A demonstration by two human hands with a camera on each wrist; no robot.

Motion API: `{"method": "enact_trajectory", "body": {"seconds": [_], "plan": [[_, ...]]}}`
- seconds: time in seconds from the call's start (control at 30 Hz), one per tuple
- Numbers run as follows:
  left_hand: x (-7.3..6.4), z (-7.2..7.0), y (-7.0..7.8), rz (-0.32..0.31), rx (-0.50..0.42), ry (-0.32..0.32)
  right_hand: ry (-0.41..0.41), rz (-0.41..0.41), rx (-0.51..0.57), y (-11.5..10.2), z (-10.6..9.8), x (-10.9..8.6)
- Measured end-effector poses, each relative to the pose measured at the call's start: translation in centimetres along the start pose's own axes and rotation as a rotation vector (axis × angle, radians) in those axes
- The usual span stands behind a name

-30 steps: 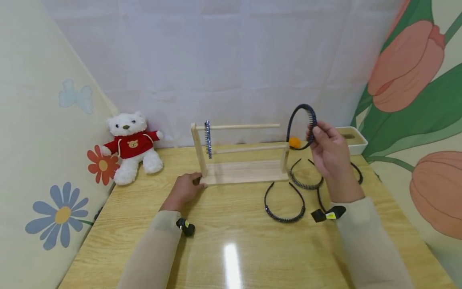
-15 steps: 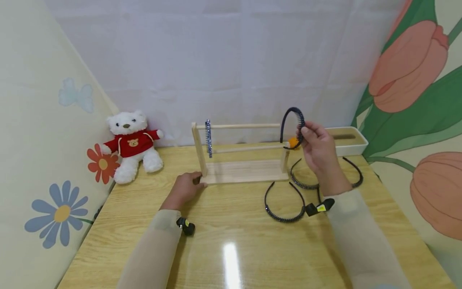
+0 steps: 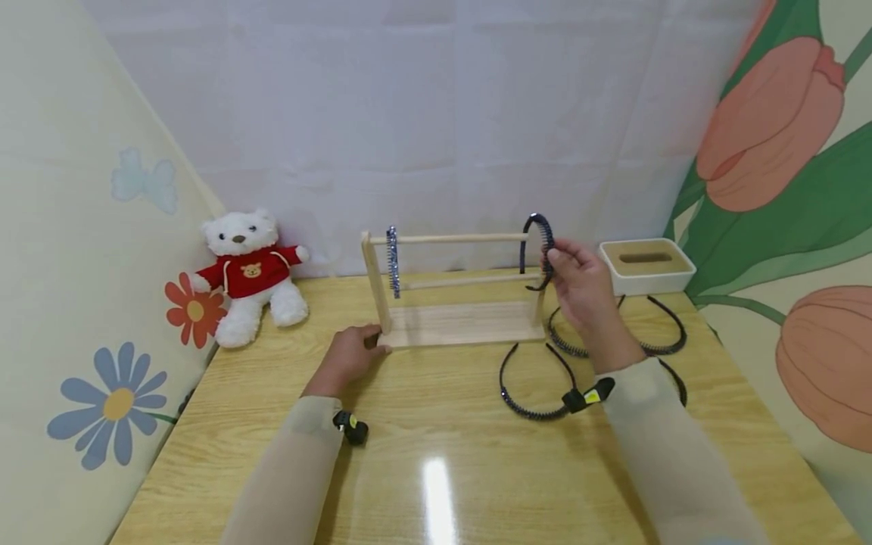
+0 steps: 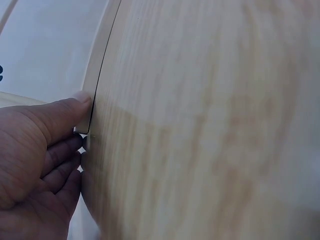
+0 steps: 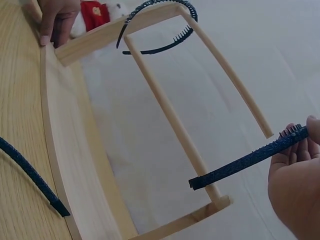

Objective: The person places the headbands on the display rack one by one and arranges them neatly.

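Observation:
My right hand [image 3: 587,286] pinches a dark toothed headband [image 3: 547,236] between thumb and fingers, holding it upright at the right end of a wooden rack [image 3: 463,325]. Its loop is right at the upper rod's [image 5: 240,90] free end, and its lower tip overlaps the lower rod [image 5: 172,120] in the right wrist view. My left hand [image 3: 349,356] grips the rack's left base corner, thumb on the front edge [image 4: 90,85], fingers curled beside it. A glittery headband [image 3: 393,261] hangs on the rods near the left post.
Several dark headbands lie on the table, one in front of the rack [image 3: 538,414] and others under my right forearm. At the back right stands a white tissue box [image 3: 647,284]. A white teddy bear [image 3: 248,269] in a red hoodie sits at the back left.
My right hand has moved left and slightly down, bringing the headband from beside the rack to the upper rod's end. The left hand has stayed at the rack's corner.

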State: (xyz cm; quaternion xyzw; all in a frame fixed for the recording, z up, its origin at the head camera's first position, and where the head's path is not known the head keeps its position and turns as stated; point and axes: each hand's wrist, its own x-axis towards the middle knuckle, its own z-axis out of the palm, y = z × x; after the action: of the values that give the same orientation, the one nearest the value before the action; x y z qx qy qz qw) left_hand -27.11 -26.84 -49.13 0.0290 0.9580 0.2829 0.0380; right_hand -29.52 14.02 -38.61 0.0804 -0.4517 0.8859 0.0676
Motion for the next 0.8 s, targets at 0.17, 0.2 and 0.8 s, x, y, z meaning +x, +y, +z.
{"method": "enact_trajectory", "body": {"seconds": [0.17, 0.2, 0.8], "plan": [[-0.1, 0.1, 0.0, -0.004, -0.011, -0.001, -0.011, -0.001, -0.027, 1.0, 1.7, -0.1], [0.0, 0.1, 0.0, -0.004, -0.012, -0.001, -0.009, 0.001, -0.032, 1.3, 2.1, -0.1], [-0.2, -0.1, 0.1, 0.007, -0.006, -0.002, -0.08, 0.07, -0.192, 6.6, 9.7, -0.5]]}}
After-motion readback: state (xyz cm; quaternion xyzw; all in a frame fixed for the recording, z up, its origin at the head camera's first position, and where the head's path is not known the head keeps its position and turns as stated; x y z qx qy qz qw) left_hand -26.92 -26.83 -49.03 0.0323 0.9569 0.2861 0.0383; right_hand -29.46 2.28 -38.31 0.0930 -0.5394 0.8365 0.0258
